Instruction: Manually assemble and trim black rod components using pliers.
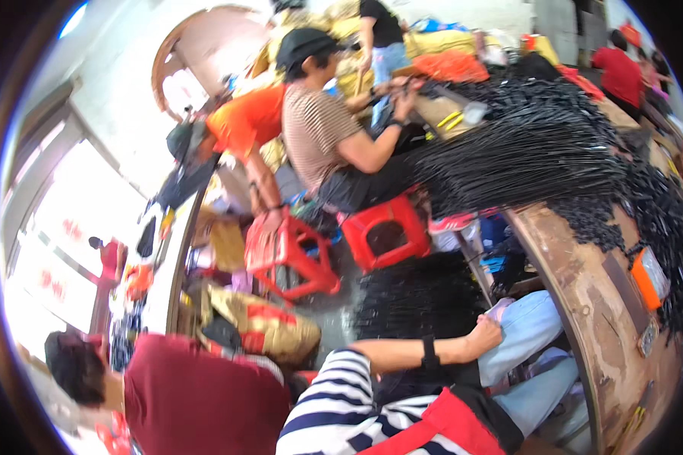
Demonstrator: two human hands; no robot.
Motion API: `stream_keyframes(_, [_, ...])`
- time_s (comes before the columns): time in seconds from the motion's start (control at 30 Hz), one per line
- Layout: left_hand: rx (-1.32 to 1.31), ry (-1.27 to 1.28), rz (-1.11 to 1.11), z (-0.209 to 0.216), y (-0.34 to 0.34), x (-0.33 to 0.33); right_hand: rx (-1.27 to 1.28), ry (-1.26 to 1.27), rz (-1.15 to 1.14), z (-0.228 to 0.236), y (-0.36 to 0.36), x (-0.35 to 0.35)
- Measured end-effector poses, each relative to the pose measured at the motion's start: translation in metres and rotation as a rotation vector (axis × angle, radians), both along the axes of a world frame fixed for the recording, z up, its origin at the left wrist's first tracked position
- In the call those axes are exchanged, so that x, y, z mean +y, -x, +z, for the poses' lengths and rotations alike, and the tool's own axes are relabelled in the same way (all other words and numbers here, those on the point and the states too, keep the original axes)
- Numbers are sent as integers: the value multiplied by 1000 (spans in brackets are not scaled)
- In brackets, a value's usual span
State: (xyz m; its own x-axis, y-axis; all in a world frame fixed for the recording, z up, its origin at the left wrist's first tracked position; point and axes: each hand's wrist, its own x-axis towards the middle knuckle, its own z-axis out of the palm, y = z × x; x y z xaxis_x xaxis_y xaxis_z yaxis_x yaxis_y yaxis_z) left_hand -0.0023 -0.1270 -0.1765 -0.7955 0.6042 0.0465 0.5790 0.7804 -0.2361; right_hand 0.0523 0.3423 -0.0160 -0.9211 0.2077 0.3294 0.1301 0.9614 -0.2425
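Note:
My left hand (484, 338) rests at the knee of my light blue jeans (530, 327), its fingers curled closed. A small pale lilac thing (499, 309) shows just beyond the fingers; whether they grip it I cannot tell. A black band (430, 353) circles that wrist, and the striped sleeve (328, 406) ends near the elbow. My right hand is out of sight. Beside my knees is a worn wooden table (577, 311). Long thin black strips (524, 163) lie across its far part, with more black pieces (664, 235) heaped along the right.
An orange box (646, 279) and yellow-handled pliers (634, 422) lie on the table. Two red stools (385, 231) stand ahead, near a seated person (319, 129) and a bending person in orange (247, 121). A person in maroon (205, 394) sits close at left, by a sack (269, 327).

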Motion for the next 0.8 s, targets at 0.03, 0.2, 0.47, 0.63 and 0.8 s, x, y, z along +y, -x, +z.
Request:
stream_keyframes(0.03, [52,32,32,-1,0,1,5,11,-25,3,-10,-1])
stream_keyframes(0.2, [120,178,-19,28,5,-4,33,30,-54,26,-65,1])
stream_keyframes(0.47, [-374,-275,-737,133,-4,48,45,-57,-357,59,-173,25])
stream_keyframes(0.63, [-812,-273,-1003,127,-38,82,-46,19,-549,71,-245,-2])
stream_keyframes(0.8, [-1002,-177,-951,109,-25,71,-41,229,-823,66,-253,24])
